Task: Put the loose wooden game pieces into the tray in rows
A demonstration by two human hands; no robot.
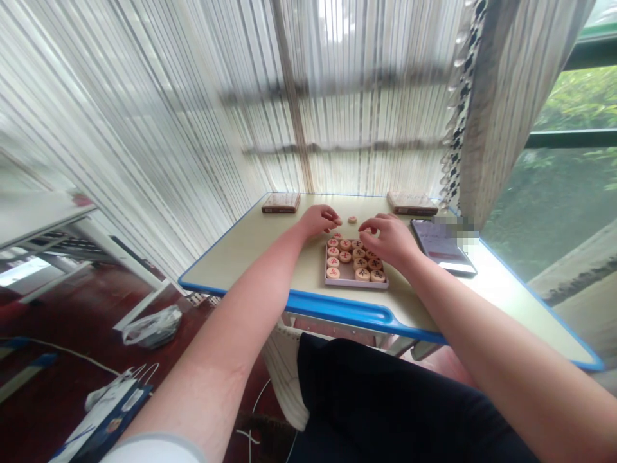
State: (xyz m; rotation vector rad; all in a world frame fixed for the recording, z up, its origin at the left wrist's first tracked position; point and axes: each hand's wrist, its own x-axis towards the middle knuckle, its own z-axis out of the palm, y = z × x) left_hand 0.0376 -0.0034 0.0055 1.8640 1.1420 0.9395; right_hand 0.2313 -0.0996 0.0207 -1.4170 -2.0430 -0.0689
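Note:
A shallow open box holds round wooden Chinese chess pieces, red-marked ones on the left and dark-marked ones on the right. Beyond its back left corner is my left hand, fingertips pinched together; what they hold, if anything, is too small to make out. A loose red-marked piece lies just below those fingers. My right hand curls over the box's back right corner, thumb and forefinger closed on a piece that is mostly hidden. Between the hands, another loose piece lies on the table.
The pale table has a blue edge with a groove in front. Two flat boxes sit at its back corners. A phone lies right of my right hand. Striped curtains hang behind; bags stand on the floor at left.

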